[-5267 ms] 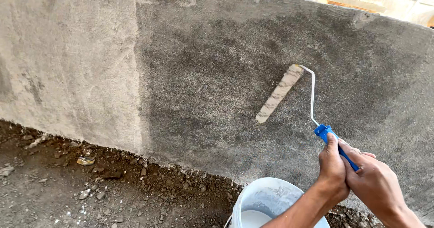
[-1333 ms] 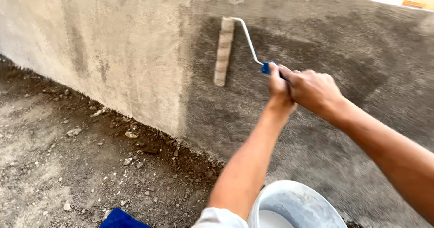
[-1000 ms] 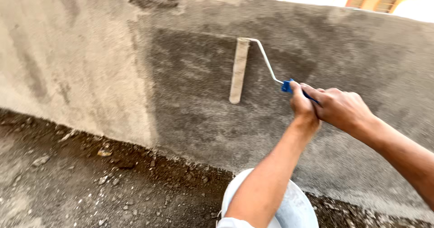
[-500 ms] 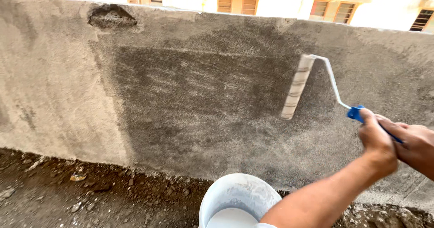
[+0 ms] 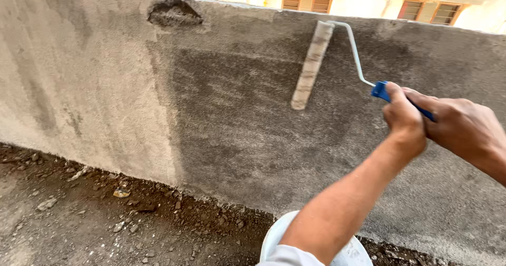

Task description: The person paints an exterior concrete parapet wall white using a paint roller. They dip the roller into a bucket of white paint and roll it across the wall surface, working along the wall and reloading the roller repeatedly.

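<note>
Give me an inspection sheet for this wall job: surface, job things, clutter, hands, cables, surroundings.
Surface: concrete wall, darker and wet-looking in the middle and right, pale and dry at left; a chipped hollow near the top edge.
Job's things: roller against the wall near the top, tilted; blue handle; white bucket below, partly hidden by the forearm.
Clutter: stones and rubble along the wall's foot on the dirt ground.
Grips: left hand and right hand both closed on the handle.
Cables: nothing seen.
Surroundings: buildings with windows beyond the wall.
</note>
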Demonstrator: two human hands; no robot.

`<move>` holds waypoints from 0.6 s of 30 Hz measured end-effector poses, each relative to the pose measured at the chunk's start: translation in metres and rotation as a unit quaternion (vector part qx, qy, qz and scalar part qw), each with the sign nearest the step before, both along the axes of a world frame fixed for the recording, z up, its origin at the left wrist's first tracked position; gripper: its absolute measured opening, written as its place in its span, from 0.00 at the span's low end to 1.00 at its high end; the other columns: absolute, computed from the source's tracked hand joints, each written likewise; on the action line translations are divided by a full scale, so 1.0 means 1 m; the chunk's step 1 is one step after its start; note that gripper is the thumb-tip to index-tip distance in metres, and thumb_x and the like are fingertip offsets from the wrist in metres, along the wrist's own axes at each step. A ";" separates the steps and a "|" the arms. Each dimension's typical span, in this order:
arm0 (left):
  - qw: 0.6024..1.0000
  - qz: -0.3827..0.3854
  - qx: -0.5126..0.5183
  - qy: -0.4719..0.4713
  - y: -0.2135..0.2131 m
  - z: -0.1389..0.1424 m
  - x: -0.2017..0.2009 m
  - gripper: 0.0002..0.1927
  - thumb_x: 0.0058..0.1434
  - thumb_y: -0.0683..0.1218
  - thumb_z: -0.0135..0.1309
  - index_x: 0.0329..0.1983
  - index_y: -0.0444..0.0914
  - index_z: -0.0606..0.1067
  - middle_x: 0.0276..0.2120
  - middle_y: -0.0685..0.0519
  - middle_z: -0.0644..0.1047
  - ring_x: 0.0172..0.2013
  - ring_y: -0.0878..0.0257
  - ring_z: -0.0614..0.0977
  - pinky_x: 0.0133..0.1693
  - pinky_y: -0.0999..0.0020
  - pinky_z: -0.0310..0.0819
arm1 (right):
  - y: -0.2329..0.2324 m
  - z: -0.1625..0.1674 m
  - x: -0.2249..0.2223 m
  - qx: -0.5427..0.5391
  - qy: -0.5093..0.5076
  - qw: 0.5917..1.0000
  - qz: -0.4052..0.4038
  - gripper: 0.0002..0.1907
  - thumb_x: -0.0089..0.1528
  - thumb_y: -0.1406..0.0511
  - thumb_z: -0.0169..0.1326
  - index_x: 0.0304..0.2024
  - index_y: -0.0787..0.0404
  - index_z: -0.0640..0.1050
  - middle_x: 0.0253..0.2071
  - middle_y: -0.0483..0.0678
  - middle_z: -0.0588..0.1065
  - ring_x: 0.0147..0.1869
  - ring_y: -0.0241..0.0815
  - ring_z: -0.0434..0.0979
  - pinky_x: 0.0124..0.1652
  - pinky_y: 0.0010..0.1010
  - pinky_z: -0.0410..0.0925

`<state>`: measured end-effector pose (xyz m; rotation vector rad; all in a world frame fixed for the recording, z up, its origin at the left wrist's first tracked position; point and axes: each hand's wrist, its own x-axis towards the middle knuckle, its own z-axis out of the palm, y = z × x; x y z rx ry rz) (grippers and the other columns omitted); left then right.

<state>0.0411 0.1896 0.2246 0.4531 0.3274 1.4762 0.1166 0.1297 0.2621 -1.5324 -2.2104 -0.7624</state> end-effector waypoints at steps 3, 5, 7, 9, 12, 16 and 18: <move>0.998 0.044 0.034 -0.024 0.018 0.006 -0.077 0.32 0.73 0.69 0.36 0.46 0.36 0.71 0.43 0.48 0.77 0.44 0.59 0.79 0.48 0.62 0.75 | -0.001 0.014 -0.084 -0.006 0.004 1.000 0.012 0.28 0.66 0.58 0.53 0.70 0.39 0.71 0.34 0.51 0.83 0.30 0.48 0.85 0.32 0.40 0.76; 0.996 0.075 0.035 -0.014 0.034 0.008 -0.129 0.31 0.73 0.69 0.37 0.44 0.37 0.71 0.41 0.49 0.76 0.42 0.60 0.78 0.46 0.62 0.74 | 0.006 0.019 -0.136 0.002 0.014 0.998 0.054 0.27 0.66 0.59 0.51 0.69 0.39 0.72 0.32 0.52 0.83 0.29 0.50 0.84 0.30 0.43 0.74; 0.993 0.118 0.020 0.013 0.052 0.008 -0.177 0.31 0.72 0.69 0.37 0.41 0.38 0.72 0.40 0.53 0.75 0.41 0.63 0.76 0.44 0.62 0.73 | 0.016 0.025 -0.180 0.007 0.018 0.994 0.106 0.22 0.68 0.59 0.50 0.65 0.41 0.75 0.33 0.52 0.83 0.29 0.50 0.83 0.29 0.45 0.73; 0.987 0.158 0.031 0.005 0.073 0.010 -0.224 0.30 0.71 0.69 0.38 0.37 0.40 0.72 0.36 0.55 0.74 0.37 0.64 0.75 0.40 0.62 0.72 | 0.030 0.032 -0.222 -0.012 0.032 0.991 0.126 0.21 0.70 0.61 0.47 0.65 0.43 0.74 0.32 0.53 0.82 0.28 0.49 0.83 0.29 0.44 0.74; 0.983 0.175 0.056 -0.017 0.094 0.002 -0.289 0.27 0.70 0.69 0.37 0.34 0.44 0.70 0.31 0.57 0.72 0.33 0.66 0.74 0.37 0.64 0.71 | 0.050 0.031 -0.278 -0.001 0.019 0.986 0.163 0.22 0.68 0.65 0.45 0.64 0.47 0.74 0.31 0.54 0.81 0.27 0.48 0.82 0.28 0.43 0.75; 0.960 0.204 0.187 -0.040 0.105 -0.015 -0.340 0.18 0.74 0.58 0.38 0.29 0.48 0.64 0.29 0.58 0.69 0.33 0.64 0.72 0.36 0.61 0.70 | 0.068 0.017 -0.309 0.031 -0.001 0.975 0.220 0.19 0.67 0.66 0.47 0.60 0.51 0.75 0.35 0.52 0.82 0.35 0.50 0.83 0.29 0.45 0.75; 0.978 0.164 0.129 -0.011 0.101 -0.021 -0.340 0.26 0.73 0.67 0.33 0.28 0.46 0.64 0.28 0.57 0.70 0.33 0.63 0.74 0.39 0.59 0.73 | 0.069 0.008 -0.305 0.027 0.004 0.975 0.221 0.18 0.68 0.65 0.46 0.60 0.49 0.74 0.35 0.50 0.82 0.37 0.53 0.83 0.32 0.48 0.74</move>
